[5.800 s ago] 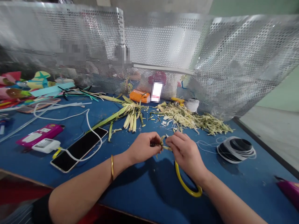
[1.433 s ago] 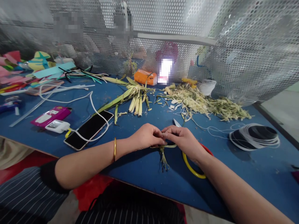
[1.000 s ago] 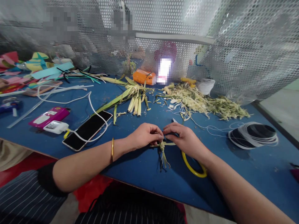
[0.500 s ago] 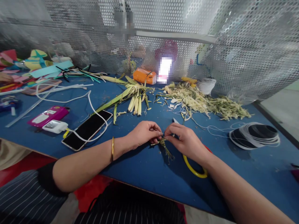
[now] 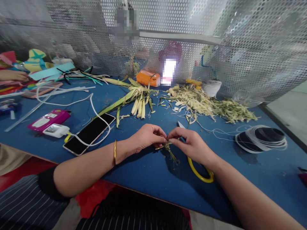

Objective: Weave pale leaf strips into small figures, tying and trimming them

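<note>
My left hand (image 5: pixel 146 139) and my right hand (image 5: pixel 190 145) meet fingertip to fingertip just above the blue table (image 5: pixel 148 174). Both pinch a small knotted bundle of green leaf strips (image 5: pixel 169 150), whose loose ends hang down toward me. A gold bangle sits on my left wrist. Under my right hand lie scissors with a yellow handle loop (image 5: pixel 200 174); a blade tip shows beyond my fingers.
Palm leaf stalks (image 5: pixel 134 100) and a heap of leaf trimmings (image 5: pixel 211 105) lie behind my hands. A phone (image 5: pixel 90 132) on a white cable, a pink device (image 5: pixel 49 119) and a spool of cord (image 5: pixel 262 139) flank them. Another person's hand (image 5: pixel 13 75) rests at far left. Perforated metal screen behind.
My fingers have kept working the leaf knot; the bundle's hanging ends have swung from straight down to slanting right. My hands rose slightly off the table.
</note>
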### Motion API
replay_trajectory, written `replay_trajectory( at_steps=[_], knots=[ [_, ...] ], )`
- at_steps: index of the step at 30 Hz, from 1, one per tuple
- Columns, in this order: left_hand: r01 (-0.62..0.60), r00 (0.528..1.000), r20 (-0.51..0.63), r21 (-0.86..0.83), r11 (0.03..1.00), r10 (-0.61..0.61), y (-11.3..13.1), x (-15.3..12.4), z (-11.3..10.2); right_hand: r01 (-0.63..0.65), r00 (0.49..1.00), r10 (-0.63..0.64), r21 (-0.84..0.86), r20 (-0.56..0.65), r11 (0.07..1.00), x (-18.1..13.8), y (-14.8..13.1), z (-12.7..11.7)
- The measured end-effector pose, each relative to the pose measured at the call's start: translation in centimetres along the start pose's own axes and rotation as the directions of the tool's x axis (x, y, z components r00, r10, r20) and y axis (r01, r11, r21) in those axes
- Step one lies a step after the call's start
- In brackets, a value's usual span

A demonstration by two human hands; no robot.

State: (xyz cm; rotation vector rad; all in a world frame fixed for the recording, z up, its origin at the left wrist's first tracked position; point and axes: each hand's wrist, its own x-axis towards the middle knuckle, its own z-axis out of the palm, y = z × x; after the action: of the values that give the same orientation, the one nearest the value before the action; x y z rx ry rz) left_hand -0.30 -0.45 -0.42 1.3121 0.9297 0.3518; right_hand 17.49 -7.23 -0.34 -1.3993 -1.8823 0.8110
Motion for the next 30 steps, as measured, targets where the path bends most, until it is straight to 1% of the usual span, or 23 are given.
replay_trajectory(
  at_steps=[2, 4, 7, 10, 13, 15, 18, 20, 22, 25, 27, 30],
  knots=[
    [-0.009, 1.0, 0.004, 0.019, 1.0, 0.009, 0.0, 0.0, 0.0, -0.053, 0.997, 0.058, 0.094, -0.055, 0.994, 0.1, 0.5, 0.4],
    [-0.034, 0.999, 0.004, 0.055, 0.998, 0.034, -0.1, 0.0, -0.1, -0.067, 0.996, 0.073, 0.134, -0.04, 0.989, 0.2, 1.0, 0.9],
    [-0.103, 0.994, -0.009, 0.139, 0.985, 0.106, -0.5, 0.3, -0.3, -0.06, 0.998, 0.06, 0.061, 0.001, 0.996, 0.2, 1.3, 1.4],
    [-0.199, 0.977, -0.024, 0.277, 0.94, 0.214, -0.9, 0.5, -0.5, -0.078, 0.997, 0.078, 0.005, -0.019, 0.997, 0.1, 1.3, 1.6],
    [-0.293, 0.932, -0.046, 0.483, 0.825, 0.358, -0.9, 0.3, -0.5, -0.101, 0.994, 0.1, -0.013, -0.045, 0.995, 0.1, 1.1, 1.6],
    [-0.322, 0.905, -0.038, 0.589, 0.741, 0.423, -0.8, 0.1, -0.4, -0.109, 0.993, 0.108, -0.024, -0.056, 0.994, 0.2, 1.0, 1.7],
    [-0.334, 0.889, -0.006, 0.676, 0.656, 0.458, -0.8, -0.2, -0.2, -0.121, 0.991, 0.118, -0.046, -0.057, 0.992, 0.2, 0.8, 1.8],
    [-0.338, 0.875, 0.008, 0.725, 0.6, 0.483, -0.9, -0.3, -0.2, -0.125, 0.991, 0.124, -0.027, -0.052, 0.992, 0.2, 0.8, 1.9],
    [-0.362, 0.844, 0.034, 0.773, 0.521, 0.535, -1.2, -0.2, -0.3, -0.131, 0.99, 0.131, 0.011, -0.046, 0.991, 0.3, 0.8, 2.0],
    [-0.409, 0.777, 0.093, 0.825, 0.389, 0.622, -1.6, 0.0, -0.3, -0.138, 0.989, 0.14, 0.042, -0.043, 0.99, 0.3, 1.0, 2.2],
    [-0.437, 0.744, 0.11, 0.826, 0.355, 0.659, -1.7, 0.1, -0.3, -0.124, 0.991, 0.126, 0.048, -0.044, 0.991, 0.4, 1.2, 2.2],
    [-0.485, 0.71, 0.106, 0.79, 0.375, 0.696, -1.7, 0.0, -0.2, -0.083, 0.993, 0.085, 0.021, -0.078, 0.996, 0.5, 1.5, 2.2]
  ],
)
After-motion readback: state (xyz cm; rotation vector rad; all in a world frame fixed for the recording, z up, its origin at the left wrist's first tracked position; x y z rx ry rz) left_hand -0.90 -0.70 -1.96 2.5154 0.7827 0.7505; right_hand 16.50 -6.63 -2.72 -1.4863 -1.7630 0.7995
